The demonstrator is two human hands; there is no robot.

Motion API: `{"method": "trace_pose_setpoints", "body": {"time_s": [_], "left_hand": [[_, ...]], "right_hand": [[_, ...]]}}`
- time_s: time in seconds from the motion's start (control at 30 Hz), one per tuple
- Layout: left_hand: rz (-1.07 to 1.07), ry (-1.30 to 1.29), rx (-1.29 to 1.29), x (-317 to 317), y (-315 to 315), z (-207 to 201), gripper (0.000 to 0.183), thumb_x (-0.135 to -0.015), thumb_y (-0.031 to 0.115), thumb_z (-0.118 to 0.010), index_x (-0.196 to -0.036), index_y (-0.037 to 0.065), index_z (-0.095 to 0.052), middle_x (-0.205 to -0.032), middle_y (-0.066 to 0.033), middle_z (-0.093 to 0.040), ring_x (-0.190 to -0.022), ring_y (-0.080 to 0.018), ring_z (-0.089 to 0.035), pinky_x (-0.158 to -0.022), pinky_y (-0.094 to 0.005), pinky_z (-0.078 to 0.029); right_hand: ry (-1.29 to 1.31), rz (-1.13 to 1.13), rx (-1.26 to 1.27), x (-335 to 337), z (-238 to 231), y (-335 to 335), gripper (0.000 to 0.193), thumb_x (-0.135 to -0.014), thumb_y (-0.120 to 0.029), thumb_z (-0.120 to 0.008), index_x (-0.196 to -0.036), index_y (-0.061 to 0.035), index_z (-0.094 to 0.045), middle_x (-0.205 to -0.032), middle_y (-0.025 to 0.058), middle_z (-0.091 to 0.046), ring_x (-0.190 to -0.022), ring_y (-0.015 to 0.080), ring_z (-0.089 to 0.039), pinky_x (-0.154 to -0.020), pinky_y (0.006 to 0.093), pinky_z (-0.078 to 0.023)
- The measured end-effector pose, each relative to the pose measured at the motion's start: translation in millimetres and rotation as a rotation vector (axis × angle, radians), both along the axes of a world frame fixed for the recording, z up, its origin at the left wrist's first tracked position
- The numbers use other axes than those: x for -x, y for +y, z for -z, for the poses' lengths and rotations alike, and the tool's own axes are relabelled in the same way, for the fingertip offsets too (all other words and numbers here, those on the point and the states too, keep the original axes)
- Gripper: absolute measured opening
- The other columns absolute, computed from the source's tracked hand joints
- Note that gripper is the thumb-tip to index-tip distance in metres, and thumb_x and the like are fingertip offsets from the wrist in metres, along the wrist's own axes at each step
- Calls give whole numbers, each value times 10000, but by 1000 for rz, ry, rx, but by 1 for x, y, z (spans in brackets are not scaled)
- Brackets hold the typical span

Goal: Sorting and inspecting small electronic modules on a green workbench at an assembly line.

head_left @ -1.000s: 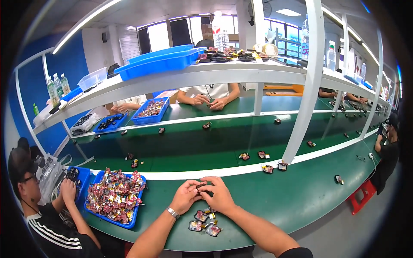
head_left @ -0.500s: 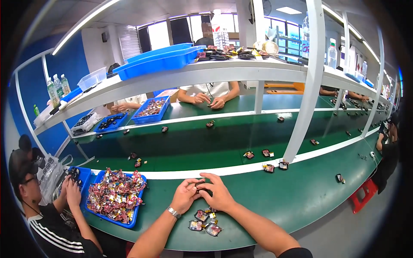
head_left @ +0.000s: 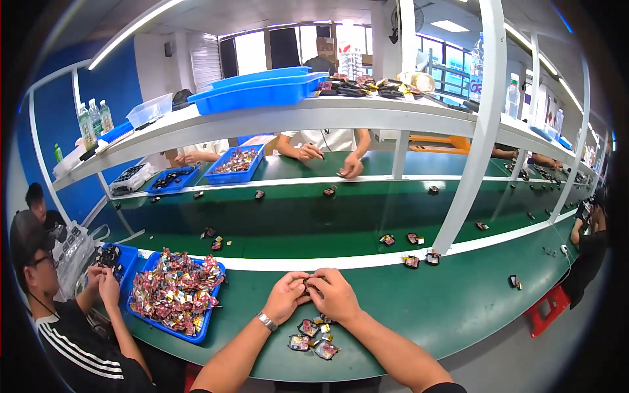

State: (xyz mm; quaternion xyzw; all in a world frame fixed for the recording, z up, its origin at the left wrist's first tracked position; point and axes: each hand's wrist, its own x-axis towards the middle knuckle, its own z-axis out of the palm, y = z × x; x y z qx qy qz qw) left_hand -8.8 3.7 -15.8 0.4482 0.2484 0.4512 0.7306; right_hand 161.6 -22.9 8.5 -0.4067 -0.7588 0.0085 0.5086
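My left hand point(head_left: 284, 300), with a watch on the wrist, and my right hand point(head_left: 335, 298) meet above the green bench. Between their closed fingertips is a small dark electronic part point(head_left: 306, 286), mostly covered by the fingers. Just below, towards me, lie several small black-framed circuit assemblies point(head_left: 325, 350) with reddish boards and yellow and white tabs. To the left stands a blue tray point(head_left: 208, 321) heaped with small reddish circuit boards point(head_left: 173, 291).
A co-worker point(head_left: 75, 340) sits at my left, handling something small beside another blue tray point(head_left: 128, 263). A white upright point(head_left: 473, 144) and shelf point(head_left: 367, 111) rise ahead. Beyond the white rail point(head_left: 262, 264), a green conveyor surface point(head_left: 295, 226) carries scattered assemblies. Another person's hands work opposite.
My right hand's fingers have curled in closer around the small part, against my left. The person opposite has drawn their hands apart. The view has shifted slightly.
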Motion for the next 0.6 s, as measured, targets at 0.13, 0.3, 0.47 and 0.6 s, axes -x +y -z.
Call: {"method": "trace_pose_setpoints", "body": {"time_s": [0.13, 0.3, 0.47, 0.6], "left_hand": [[-3, 14, 9, -2, -2, -4, 264, -976, 54, -486, -1234, 15, -448, -1184, -116, -599, -1097, -195, -597, -949, -361, -514], [-21, 33, 9, -2, -3, -4, 261, -975, 51, -480, -1230, 10, -449, -1191, -115, -596, -1102, -196, -595, -946, -354, -515], [-22, 39, 9, -1, -2, -3, 255, -971, 54, -489, -1221, 24, -457, -1161, -102, -605, -1072, -179, -601, -931, -355, -521], [-67, 106, 27, -9, -2, -1, 244, -968, 38, -490, -1211, 38, -463, -1123, -89, -617, -1032, -167, -612, -910, -352, -529]], "right_hand": [[-56, 29, -39, 0, 3, 0, 147, -759, -67, -688, -899, -74, -643, -964, 57, -584, -909, 248, -590, -692, 347, -535], [-89, 39, -75, 1, 3, 1, 142, -754, -64, -688, -887, -66, -637, -957, 67, -584, -896, 247, -590, -700, 347, -539], [-110, 63, -100, 4, 3, 1, 127, -762, -69, -684, -879, -60, -635, -941, 72, -588, -884, 248, -597, -696, 347, -542], [-122, 114, -97, 4, 10, 4, 110, -752, -76, -672, -849, -61, -623, -924, 61, -588, -858, 243, -596, -677, 343, -534]]}}
